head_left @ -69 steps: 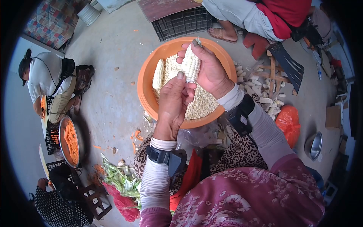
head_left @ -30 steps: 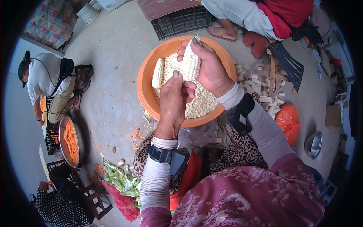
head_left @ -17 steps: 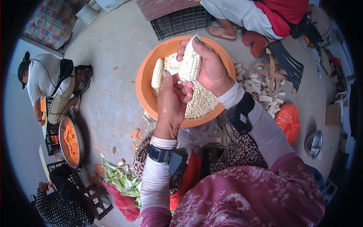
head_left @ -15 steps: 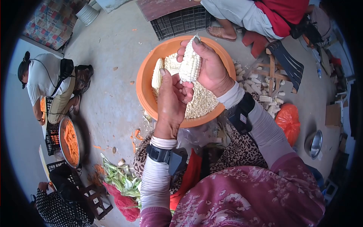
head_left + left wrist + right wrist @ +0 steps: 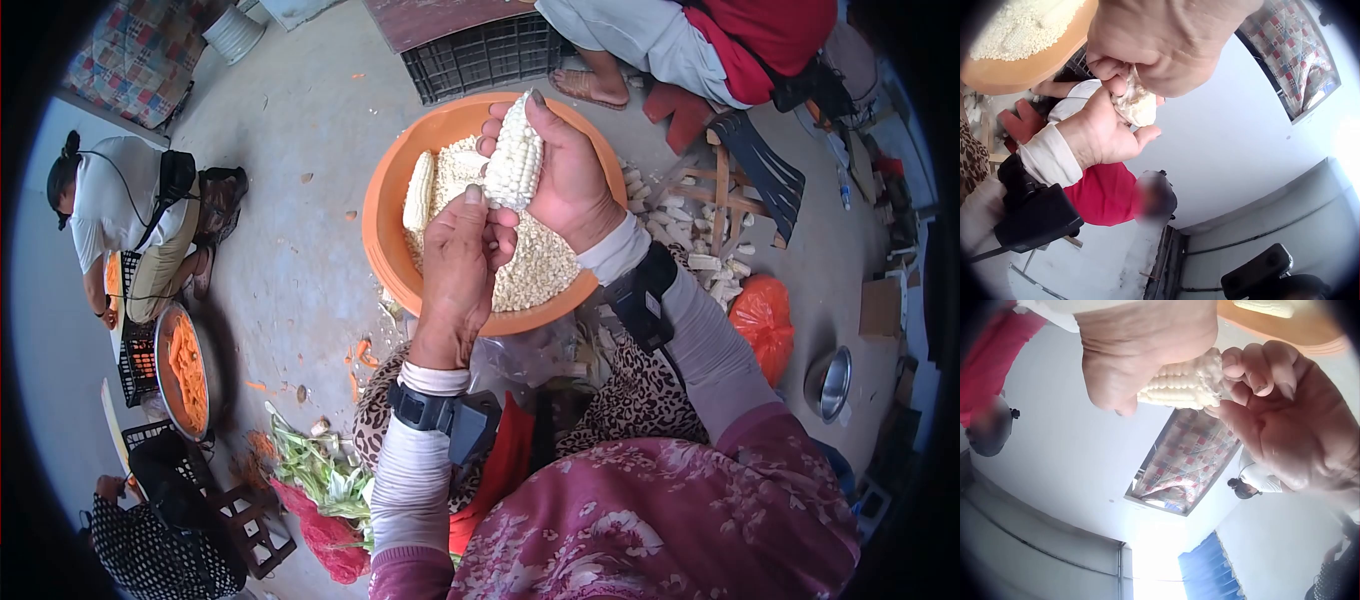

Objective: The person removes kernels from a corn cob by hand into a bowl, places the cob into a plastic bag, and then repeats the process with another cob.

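Observation:
In the head view my right hand grips a white corn cob that stands tilted, tip up, above an orange basin. My left hand has its thumb and curled fingers at the cob's lower end. Loose kernels and a second cob lie in the basin. In the right wrist view the left thumb and fingertips touch the end of the cob, where some kernels are off. The left wrist view shows the cob's end between both hands.
Stripped cobs lie on the floor right of the basin, by a wooden stool and an orange bag. Green husks lie lower left. People sit around, one beside a bowl of orange pieces. A black crate stands beyond.
The cob and my right hand have shifted slightly right. My left thumb, which had swung away toward the second cob, is back against the lower end of the held cob.

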`<state>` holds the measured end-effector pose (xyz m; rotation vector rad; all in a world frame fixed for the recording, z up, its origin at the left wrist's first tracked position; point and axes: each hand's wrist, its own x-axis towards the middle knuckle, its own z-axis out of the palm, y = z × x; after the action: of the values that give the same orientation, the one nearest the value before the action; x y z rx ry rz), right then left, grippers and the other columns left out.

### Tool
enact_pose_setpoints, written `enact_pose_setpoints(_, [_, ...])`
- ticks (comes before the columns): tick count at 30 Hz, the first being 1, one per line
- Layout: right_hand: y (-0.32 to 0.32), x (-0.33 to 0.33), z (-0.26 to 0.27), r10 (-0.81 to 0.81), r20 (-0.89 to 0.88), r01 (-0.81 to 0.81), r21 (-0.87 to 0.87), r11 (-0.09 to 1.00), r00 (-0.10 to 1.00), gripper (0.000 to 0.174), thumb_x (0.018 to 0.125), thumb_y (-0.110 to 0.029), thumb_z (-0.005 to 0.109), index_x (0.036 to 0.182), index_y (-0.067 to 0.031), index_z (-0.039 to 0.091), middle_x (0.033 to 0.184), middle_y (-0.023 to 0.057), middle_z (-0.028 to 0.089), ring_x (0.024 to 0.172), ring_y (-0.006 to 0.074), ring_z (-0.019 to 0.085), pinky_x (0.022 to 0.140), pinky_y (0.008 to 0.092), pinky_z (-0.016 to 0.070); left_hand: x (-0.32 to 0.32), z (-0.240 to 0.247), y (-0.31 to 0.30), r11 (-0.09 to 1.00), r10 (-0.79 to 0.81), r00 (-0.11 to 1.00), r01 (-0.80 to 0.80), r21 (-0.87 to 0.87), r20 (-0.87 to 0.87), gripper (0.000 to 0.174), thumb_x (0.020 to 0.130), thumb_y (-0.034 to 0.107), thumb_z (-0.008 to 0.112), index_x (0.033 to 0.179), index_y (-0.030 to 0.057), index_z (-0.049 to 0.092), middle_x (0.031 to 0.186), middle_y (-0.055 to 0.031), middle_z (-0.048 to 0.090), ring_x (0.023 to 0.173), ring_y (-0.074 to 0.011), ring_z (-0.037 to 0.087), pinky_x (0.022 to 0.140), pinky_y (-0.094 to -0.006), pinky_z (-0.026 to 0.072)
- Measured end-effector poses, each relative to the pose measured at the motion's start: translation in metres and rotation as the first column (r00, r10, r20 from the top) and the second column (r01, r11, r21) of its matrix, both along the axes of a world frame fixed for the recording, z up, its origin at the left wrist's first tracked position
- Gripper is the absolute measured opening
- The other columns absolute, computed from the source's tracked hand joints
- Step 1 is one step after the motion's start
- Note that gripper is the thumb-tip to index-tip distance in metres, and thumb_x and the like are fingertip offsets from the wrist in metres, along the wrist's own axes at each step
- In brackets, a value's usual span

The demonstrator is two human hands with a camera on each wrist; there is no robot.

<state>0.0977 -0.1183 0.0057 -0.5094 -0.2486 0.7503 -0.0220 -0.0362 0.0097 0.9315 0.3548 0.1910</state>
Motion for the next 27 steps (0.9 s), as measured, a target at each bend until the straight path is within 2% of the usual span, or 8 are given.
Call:
enact_pose_setpoints(5, [-0.001,0.001,0.002,0.026,-0.05,-0.025,0.016,1.0,0.998,0.032,0.089,-0.032,0.055,0.102,-0.0035,0.053,0.092,0.0103,0.058,0.086,0.021,0.057,0.077,0.036,0.0493,0.001,0.008,-0.001,0.996,0.033,0.999,-0.034,-0.081,-0.013,0.031,0.097,0.034,0.043,0.091,0.0047,0.053,0.07,-0.0047,0.058,0.055,-0.0074,0.05,0.048,-0.0191,0.0383])
enact_pose_setpoints(7, [-0.001,-0.004,0.004,0.026,0.032,-0.025,-0.028,0.999,0.999,0.04,0.091,-0.034,0.051,0.11,0.0007,0.05,0.092,0.0103,0.057,0.087,0.0203,0.055,0.076,0.0335,0.049,0.001,0.005,0.004,0.987,0.003,1.0,-0.008,-0.16,-0.028,0.041,0.094,0.042,0.045,0.091,0.0011,0.053,0.072,-0.0057,0.057,0.054,-0.0088,0.048,0.046,-0.0196,0.0346])
enact_pose_setpoints(11, [0.0,-0.008,0.006,0.028,0.07,-0.024,-0.064,0.998,0.997,0.041,0.091,-0.034,0.051,0.111,0.0009,0.05,0.092,0.0098,0.058,0.087,0.0195,0.056,0.076,0.0327,0.0491,0.001,0.008,0.003,0.992,0.015,0.997,-0.023,-0.122,-0.072,0.041,0.092,0.041,0.05,0.092,0.001,0.054,0.07,-0.0053,0.057,0.052,-0.008,0.049,0.044,-0.018,0.0333])
enact_pose_setpoints(13, [0.001,-0.01,0.006,0.006,0.109,0.005,-0.098,0.995,0.994,0.04,0.091,-0.033,0.052,0.112,0.0011,0.05,0.092,0.0097,0.058,0.088,0.0196,0.056,0.076,0.0322,0.0491,0.003,0.004,0.003,0.999,0.019,0.989,-0.023,-0.03,-0.15,0.036,0.091,0.037,0.054,0.091,0.0009,0.055,0.067,-0.0049,0.056,0.051,-0.0073,0.049,0.043,-0.0169,0.0324])
enact_pose_setpoints(16, [0.001,-0.008,0.004,0.017,0.093,-0.009,-0.088,0.996,0.996,0.039,0.09,-0.031,0.052,0.111,0.0014,0.051,0.093,0.0097,0.058,0.087,0.0194,0.056,0.076,0.032,0.049,0.003,0.003,0.002,0.998,0.026,0.992,-0.033,-0.051,-0.125,0.031,0.09,0.032,0.057,0.091,0.0007,0.055,0.065,-0.0049,0.056,0.049,-0.0076,0.048,0.042,-0.017,0.0325])
enact_pose_setpoints(22, [0.0,-0.007,0.003,0.018,0.048,-0.014,-0.081,0.997,0.999,0.04,0.091,-0.032,0.051,0.11,0.0027,0.05,0.093,0.0105,0.057,0.086,0.0194,0.056,0.076,0.0318,0.0487,0.002,0.002,0.002,1.0,0.005,0.997,-0.006,-0.012,-0.082,0.026,0.091,0.027,0.054,0.09,0.0005,0.055,0.069,-0.0069,0.059,0.049,-0.0077,0.048,0.043,-0.0178,0.0334])
enact_pose_setpoints(26, [0.0,-0.005,0.003,0.032,0.078,-0.026,-0.079,0.997,0.996,0.041,0.091,-0.033,0.05,0.111,0.0028,0.05,0.093,0.0105,0.057,0.086,0.0195,0.056,0.076,0.0318,0.0486,0.002,0.005,0.001,1.0,0.007,0.996,-0.006,0.012,-0.091,0.024,0.092,0.024,0.053,0.089,0.0002,0.055,0.07,-0.0072,0.06,0.05,-0.0075,0.048,0.043,-0.0185,0.0342])
enact_pose_setpoints(27, [-0.001,-0.004,0.003,0.049,0.068,-0.044,-0.072,0.996,0.996,0.038,0.09,-0.034,0.053,0.107,0.0002,0.052,0.092,0.0099,0.058,0.086,0.0192,0.057,0.076,0.0324,0.0492,0.002,0.007,0.001,0.999,0.003,0.996,0.0,0.033,-0.091,0.023,0.092,0.023,0.053,0.09,-0.0001,0.055,0.07,-0.0073,0.06,0.052,-0.0075,0.049,0.045,-0.0185,0.0348])
